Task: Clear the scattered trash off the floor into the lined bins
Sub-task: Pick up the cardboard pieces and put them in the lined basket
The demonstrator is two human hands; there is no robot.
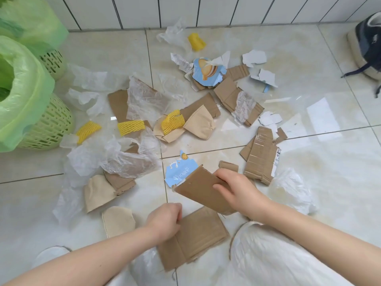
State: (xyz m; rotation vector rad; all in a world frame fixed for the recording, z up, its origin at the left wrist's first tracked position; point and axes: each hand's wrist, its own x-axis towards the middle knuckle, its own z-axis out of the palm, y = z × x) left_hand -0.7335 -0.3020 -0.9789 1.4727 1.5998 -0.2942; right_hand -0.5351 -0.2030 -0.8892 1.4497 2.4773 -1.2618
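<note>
Gripping: the right hand (237, 190) pinches a torn cardboard piece (203, 189), thumb on top and fingers curled under its right edge, tilting it just above the floor.
Left hand (165, 220): fingers curled at the left edge of a flat cardboard sheet (195, 238) that lies on the tiles near the person's knee; whether it truly clamps the sheet or only rests against it, I cannot tell.
Under the lifted piece: a blue printed wrapper scrap (178, 172) pokes out on the left side, lying on the floor.
Just right of the hands: a taped cardboard slab (261, 155), and beside it a crumpled white plastic bag (292, 190).
Left of the hands: crinkled clear plastic film (123, 159) draped over more brown card, with beige paper pieces (99, 193) near it.
Middle of the floor: yellow foam netting (131, 127) in several bits among cardboard and film.
Farther back: a torn blue biscuit-picture wrapper (208, 71), white paper scraps (254, 57) and a yellow foam roll (196, 42) near the tiled wall.
Bins: two green perforated baskets with green liners (24, 96) stand at the far left, well apart from both hands.
Far right corner: a dark shoe (369, 46) on the tiles.
</note>
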